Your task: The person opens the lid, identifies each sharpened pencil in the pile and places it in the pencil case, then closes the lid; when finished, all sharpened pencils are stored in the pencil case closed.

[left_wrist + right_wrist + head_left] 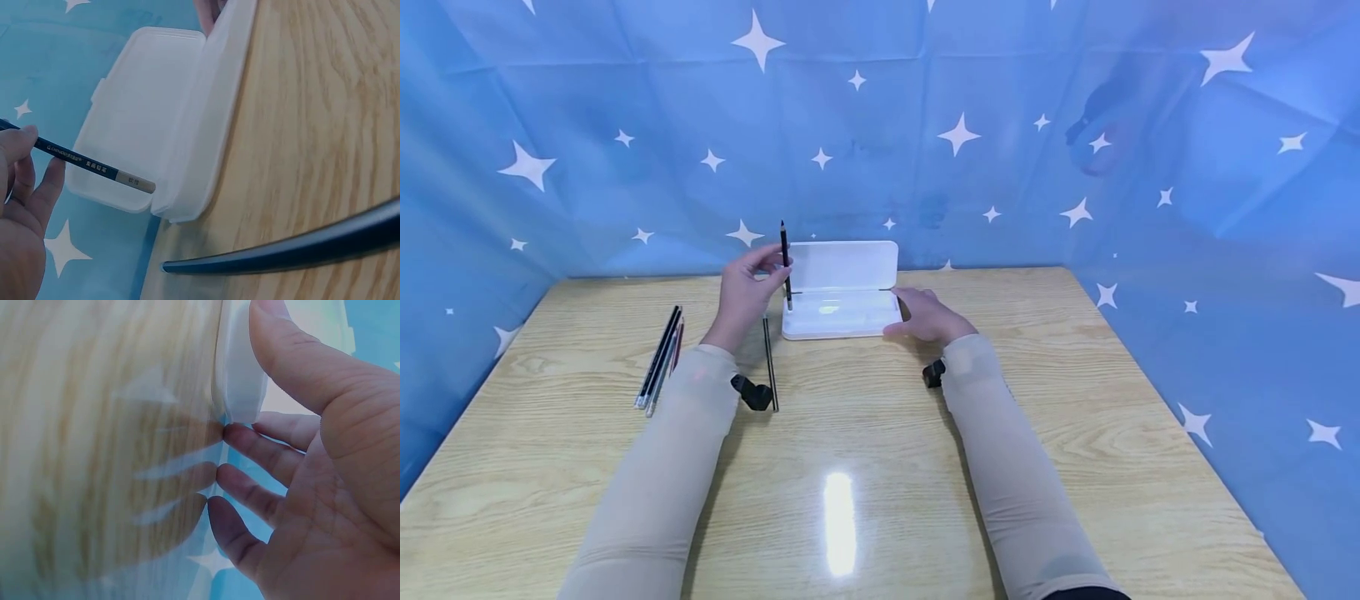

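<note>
A white pencil case (842,317) stands with its lid (844,265) raised at the back of the table. My left hand (747,292) pinches a dark pencil (786,258) between thumb and fingers, nearly upright with its point up. The pencil's pale lower end is over the case's left end; whether it touches is unclear. At the case's right end, my right hand (927,317) holds it, thumb at the front corner and fingers toward the back. In the right wrist view, the other fingertips (228,519) touch the tabletop.
Another dark pencil (771,367) lies just in front of the case's left end, beside the left wrist. Several pencils (658,358) lie bunched farther left, partly behind the left sleeve. A blue star-patterned cloth (850,125) hangs directly behind the table (910,467).
</note>
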A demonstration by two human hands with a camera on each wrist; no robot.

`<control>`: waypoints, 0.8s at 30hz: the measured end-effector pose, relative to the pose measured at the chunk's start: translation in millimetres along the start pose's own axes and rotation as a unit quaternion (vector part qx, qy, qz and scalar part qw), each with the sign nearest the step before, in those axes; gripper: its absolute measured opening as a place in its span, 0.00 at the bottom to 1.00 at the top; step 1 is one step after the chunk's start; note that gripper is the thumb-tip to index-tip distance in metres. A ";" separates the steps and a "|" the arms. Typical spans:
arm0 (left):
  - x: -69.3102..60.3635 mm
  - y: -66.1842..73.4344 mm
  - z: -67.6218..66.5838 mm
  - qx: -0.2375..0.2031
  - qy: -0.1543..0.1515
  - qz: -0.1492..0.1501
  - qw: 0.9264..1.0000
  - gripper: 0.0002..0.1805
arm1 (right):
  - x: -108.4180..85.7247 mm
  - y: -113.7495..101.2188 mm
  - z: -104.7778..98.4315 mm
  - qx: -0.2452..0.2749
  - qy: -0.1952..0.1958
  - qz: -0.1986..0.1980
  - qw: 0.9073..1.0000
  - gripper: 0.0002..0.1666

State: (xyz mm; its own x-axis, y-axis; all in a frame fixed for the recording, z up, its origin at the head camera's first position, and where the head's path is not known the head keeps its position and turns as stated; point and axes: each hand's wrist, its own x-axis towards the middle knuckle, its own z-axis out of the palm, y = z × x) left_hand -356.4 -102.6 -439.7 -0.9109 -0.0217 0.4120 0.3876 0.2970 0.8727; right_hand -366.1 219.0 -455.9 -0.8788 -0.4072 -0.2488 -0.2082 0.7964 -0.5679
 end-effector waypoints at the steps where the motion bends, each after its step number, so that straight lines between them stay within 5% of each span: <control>1: 0.1 -0.9 1.0 0.004 -0.001 -0.004 1.000 0.19 | 0.2 0.3 0.3 -0.001 0.000 0.000 1.000 0.52; 12: -0.3 -15.8 3.7 0.033 -0.028 0.003 0.999 0.18 | 0.7 -2.2 -1.3 -0.002 0.000 -0.003 1.000 0.52; 24: 0.9 -9.7 11.4 0.081 -0.084 -0.024 0.993 0.18 | 1.8 -0.8 0.7 -0.002 0.005 0.004 1.000 0.51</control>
State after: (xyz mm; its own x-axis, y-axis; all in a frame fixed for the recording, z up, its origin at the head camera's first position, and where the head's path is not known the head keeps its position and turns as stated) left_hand -362.6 -94.6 -450.8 -0.9438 0.1162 0.3094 0.3278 0.4495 0.8310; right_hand -367.2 217.3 -456.4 -0.8851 -0.3953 -0.2457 -0.2019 0.8017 -0.5625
